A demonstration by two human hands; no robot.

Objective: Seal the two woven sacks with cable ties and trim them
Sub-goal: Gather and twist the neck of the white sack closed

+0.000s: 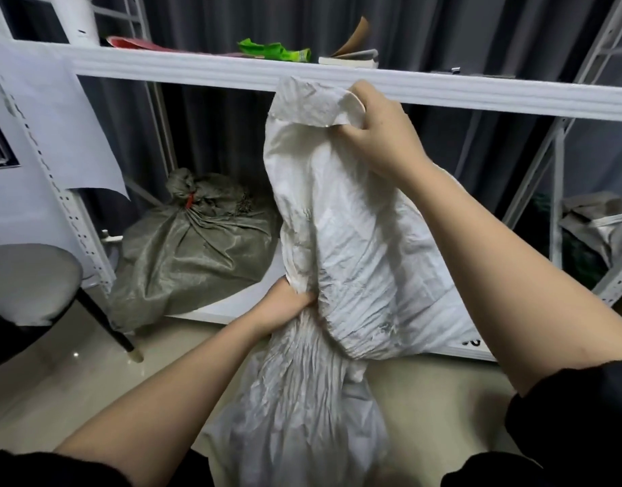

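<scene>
dark pleated curtains hang behind a white metal shelving rack (337, 77), whose upper shelf carries a green packet (272, 51) and an open book (351, 56), while pale glossy floor tiles (67, 377) run beneath. on the rack's lowest shelf lies the grey-green woven sack (193, 254), slumped and full, its neck already bunched into tight radiating pleats and cinched with what looks like a red cable tie (189, 202); whether the tail of that tie is trimmed i cannot tell. the white woven sack (341, 240) stands in front of the person, between the forearms, its lower body on the floor and its top drawn up level with the upper shelf. its cloth is a stiff, crinkled plastic weave, matte, with a faint crosshatch and sharp creases. the left hand (288, 304) has its grip clenched round the gathered neck, where the fabric narrows into fine vertical folds. the right hand (376, 135) holds the mouth of the sack up high, its grip pinching the folded rim. judging by this, one sack is done and the step in hand is gathering the second neck before tying. no loose tie or cutter is visible here. the next move likely calls for keeping the left hand tight so the pleats do not spring open, since this weave is slippery and springy, and freeing the right hand to fetch a tie and loop it just above the left hand's hold.
</scene>
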